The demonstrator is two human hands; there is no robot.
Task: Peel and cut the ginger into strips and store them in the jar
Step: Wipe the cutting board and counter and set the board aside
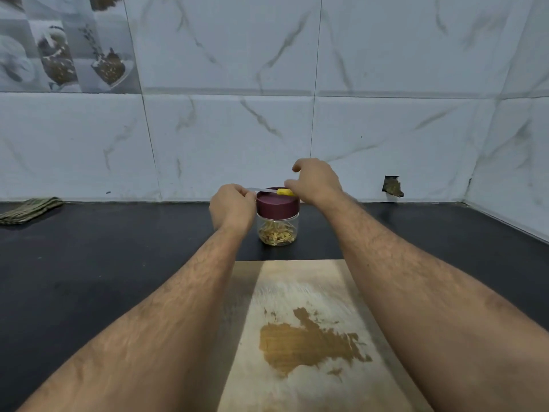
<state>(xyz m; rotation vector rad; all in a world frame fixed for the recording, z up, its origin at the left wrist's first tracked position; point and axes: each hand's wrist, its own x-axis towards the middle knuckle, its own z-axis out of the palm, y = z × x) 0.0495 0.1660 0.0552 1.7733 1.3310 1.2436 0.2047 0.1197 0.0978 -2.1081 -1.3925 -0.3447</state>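
Nearest the camera, at six o'clock, lies the wooden cutting board (300,295). It carries only a damp brown stain (309,343) and a few specks; no ginger pieces show on it, so the peeling and cutting look finished. Both forearms reach across it toward the middle of the black counter (89,263).

Just past the board's far edge, toward twelve o'clock, stands the clear jar (277,230), its bottom filled with pale ginger strips (276,235). The maroon lid (277,205) sits on top, so the storing step seems done or all but done; whether the lid is fully tightened cannot be told.

The left hand (233,208) is at the lid's nine o'clock side, fingers curled in against it, apparently gripping its edge. The right hand (316,182) is over the lid's two o'clock side, fingers bent around the yellow handle of a small knife (269,190), whose blade lies flat across the lid top, pointing toward the left hand.

Farther off, at ten o'clock, a folded green cloth (28,210) rests by the tiled wall (386,129). What is left appears to be putting the knife away and tidying up.
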